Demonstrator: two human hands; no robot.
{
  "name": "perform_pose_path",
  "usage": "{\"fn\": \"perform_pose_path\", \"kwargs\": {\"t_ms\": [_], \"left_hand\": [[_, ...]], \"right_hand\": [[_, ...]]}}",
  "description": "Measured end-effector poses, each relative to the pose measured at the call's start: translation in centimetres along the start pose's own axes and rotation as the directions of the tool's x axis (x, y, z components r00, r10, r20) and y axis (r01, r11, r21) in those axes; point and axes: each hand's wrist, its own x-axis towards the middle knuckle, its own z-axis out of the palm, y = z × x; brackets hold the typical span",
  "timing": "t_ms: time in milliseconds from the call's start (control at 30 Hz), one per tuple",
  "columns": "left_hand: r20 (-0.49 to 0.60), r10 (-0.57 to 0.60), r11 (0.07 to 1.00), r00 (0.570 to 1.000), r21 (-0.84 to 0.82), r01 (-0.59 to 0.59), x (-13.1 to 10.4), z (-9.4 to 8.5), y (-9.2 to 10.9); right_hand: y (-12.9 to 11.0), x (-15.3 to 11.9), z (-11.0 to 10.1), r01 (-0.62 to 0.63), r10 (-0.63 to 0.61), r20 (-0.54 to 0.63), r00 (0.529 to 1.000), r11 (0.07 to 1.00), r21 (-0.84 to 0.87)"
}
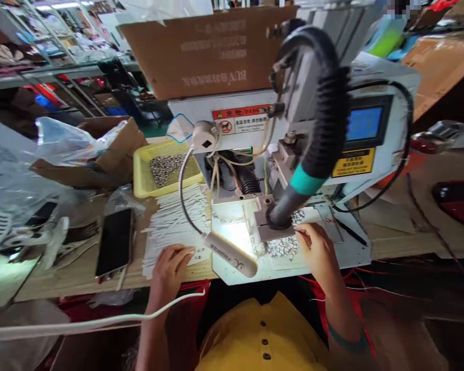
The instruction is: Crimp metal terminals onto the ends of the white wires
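Observation:
My left hand (172,264) rests on white paper strips (174,216) at the table's front, its fingers drawn together. A few small dark-and-white pieces (198,253) lie by its fingertips; whatever it pinches is too small to make out. On the right, my right hand (316,247) has thumb and fingers pinched beside the machine's metal block (265,226). Anything between those fingertips is hidden. A pile of small shiny metal pieces (284,249) spreads on the white machine base (235,275), partly under the block. The block carries a thick black hose (320,129) with a green band.
A lit gooseneck lamp (232,255) hangs low between my hands. Behind the strips stands a yellow basket (141,178) of small metal parts. A black phone (115,242) and an open cardboard box (119,147) are left. A white cable (100,323) crosses my left forearm.

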Motion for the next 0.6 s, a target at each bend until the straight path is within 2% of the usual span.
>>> {"fn": "perform_pose_path", "kwargs": {"t_ms": [133,233,300,367,467,600], "left_hand": [[0.075,-0.045,0.996,0.996,-0.073,0.05,-0.3,0.1,0.3],[0.055,-0.069,0.996,0.996,-0.055,0.072,0.5,0.2,1.0],[0.048,-0.072,0.997,0.996,0.016,0.072,1.6,0.4,1.7],[0.082,-0.074,0.991,0.994,0.117,0.064,2.6,0.7,2.3],[0.129,-0.075,0.967,0.989,0.251,0.041,3.7,0.9,2.8],[0.089,0.039,0.961,0.995,0.27,-0.062,3.2,1.0,2.1]], "right_hand": [[-0.4,-0.3,0.7,0.05,-0.053,-0.066,0.996,0.998,-0.047],[-0.8,-0.5,0.3,-0.014,0.01,-0.146,0.989,1.0,-0.024],[-1.2,-0.6,-0.1,-0.065,0.067,-0.166,0.984,0.998,0.018],[-1.7,-0.7,-0.5,-0.095,0.108,-0.121,0.987,0.989,0.109],[-2.2,-1.0,-0.9,-0.16,0.154,0.043,0.987,0.943,0.291],[-3.1,-1.1,-1.3,-0.259,0.192,0.193,0.962,0.864,0.431]]}}
